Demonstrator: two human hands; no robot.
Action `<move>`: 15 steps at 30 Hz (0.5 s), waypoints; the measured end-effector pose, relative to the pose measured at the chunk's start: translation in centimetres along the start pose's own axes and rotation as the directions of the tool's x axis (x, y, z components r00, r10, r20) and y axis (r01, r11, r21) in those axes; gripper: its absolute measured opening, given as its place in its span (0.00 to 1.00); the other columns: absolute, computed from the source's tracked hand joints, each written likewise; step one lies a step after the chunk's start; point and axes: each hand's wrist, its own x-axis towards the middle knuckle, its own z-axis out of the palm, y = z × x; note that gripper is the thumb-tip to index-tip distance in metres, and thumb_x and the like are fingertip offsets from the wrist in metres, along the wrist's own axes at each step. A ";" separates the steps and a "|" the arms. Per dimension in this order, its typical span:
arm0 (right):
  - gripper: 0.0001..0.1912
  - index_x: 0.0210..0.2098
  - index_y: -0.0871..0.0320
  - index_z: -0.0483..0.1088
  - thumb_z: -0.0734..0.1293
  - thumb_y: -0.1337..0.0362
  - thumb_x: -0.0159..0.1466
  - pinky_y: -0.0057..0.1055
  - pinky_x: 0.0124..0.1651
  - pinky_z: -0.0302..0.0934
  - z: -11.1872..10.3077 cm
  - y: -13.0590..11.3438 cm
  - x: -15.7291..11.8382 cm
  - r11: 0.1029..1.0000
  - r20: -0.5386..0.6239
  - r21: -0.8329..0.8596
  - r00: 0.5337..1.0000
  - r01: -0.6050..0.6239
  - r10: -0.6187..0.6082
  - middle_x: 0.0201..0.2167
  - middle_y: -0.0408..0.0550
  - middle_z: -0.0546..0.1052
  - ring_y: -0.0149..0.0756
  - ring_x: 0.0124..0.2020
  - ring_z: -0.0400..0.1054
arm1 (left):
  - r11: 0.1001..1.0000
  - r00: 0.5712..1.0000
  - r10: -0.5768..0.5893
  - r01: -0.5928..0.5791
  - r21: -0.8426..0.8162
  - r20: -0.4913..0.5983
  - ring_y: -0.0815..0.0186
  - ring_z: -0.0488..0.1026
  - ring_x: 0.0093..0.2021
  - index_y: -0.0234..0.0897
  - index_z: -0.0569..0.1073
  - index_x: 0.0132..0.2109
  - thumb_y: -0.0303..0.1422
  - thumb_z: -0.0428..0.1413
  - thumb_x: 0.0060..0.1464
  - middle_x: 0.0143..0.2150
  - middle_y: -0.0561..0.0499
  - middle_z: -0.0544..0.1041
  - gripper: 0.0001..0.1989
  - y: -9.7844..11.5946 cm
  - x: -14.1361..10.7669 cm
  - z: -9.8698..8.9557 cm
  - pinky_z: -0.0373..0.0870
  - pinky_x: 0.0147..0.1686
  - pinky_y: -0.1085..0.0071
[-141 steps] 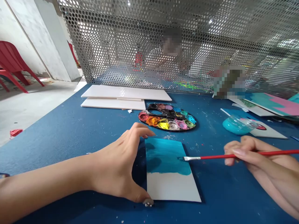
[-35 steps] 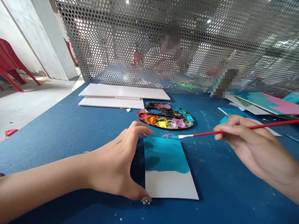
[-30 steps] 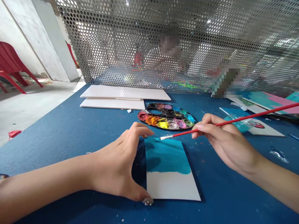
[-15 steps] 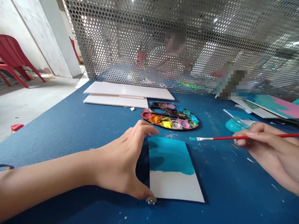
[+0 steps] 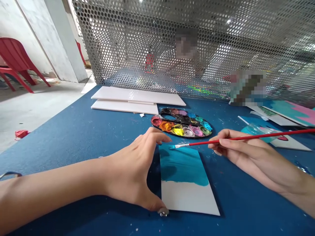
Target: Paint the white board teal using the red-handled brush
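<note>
A small white board (image 5: 189, 198) lies on the table, its upper part covered in teal paint (image 5: 182, 165). My left hand (image 5: 137, 173) spans its left side, thumb at the near corner and fingers at the far edge, gripping it. Between the thumb and fingers of my right hand (image 5: 243, 150) is a red-handled paintbrush (image 5: 204, 142). Its teal-loaded bristles touch the painted area near the board's far left corner. Just beyond the board sits a black oval palette (image 5: 182, 123) with several wells of coloured paint.
White panels (image 5: 128, 98) lie stacked at the back left, before a perforated metal screen (image 5: 128, 42). Behind my right hand stands a clear container (image 5: 258, 129) of teal liquid. Painted sheets (image 5: 290, 111) are piled at the right. A red chair (image 5: 17, 59) stands on the floor.
My right hand has moved left with the paintbrush, from beside the container to the board, and the bristles now meet its painted far end. My left hand keeps its grip on the board.
</note>
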 end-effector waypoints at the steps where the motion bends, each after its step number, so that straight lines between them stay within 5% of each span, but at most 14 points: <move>1: 0.13 0.26 0.49 0.85 0.82 0.48 0.51 0.26 0.38 0.72 0.0 0.0 0.0 1.000 -0.005 -0.004 1.000 -0.001 0.001 0.33 0.46 0.76 0.38 0.39 0.74 | 1.000 1.000 0.007 -0.007 0.004 -0.002 0.38 0.69 0.58 0.44 0.53 0.58 0.45 0.78 0.34 0.59 0.39 0.62 0.53 0.0 0.0 0.0 0.73 0.55 0.39; 8: 0.15 0.25 0.50 0.85 0.83 0.47 0.48 0.23 0.36 0.70 -0.4 -0.1 -0.1 0.998 -0.037 -0.032 0.998 -0.045 0.044 0.32 0.47 0.75 0.38 0.39 0.74 | 1.000 1.000 0.007 -0.007 0.001 0.010 0.39 0.68 0.58 0.43 0.52 0.58 0.43 0.78 0.33 0.60 0.38 0.62 0.53 0.0 0.1 -0.1 0.72 0.55 0.39; 15: 0.12 0.22 0.49 0.84 0.83 0.51 0.45 0.29 0.35 0.73 -4.6 0.7 -1.4 0.996 -0.243 -0.064 0.969 -0.067 0.050 0.32 0.51 0.75 0.44 0.39 0.74 | 1.000 1.000 0.009 -0.009 0.016 0.020 0.40 0.68 0.58 0.43 0.52 0.57 0.41 0.78 0.32 0.59 0.39 0.62 0.53 0.2 0.1 -0.2 0.72 0.56 0.38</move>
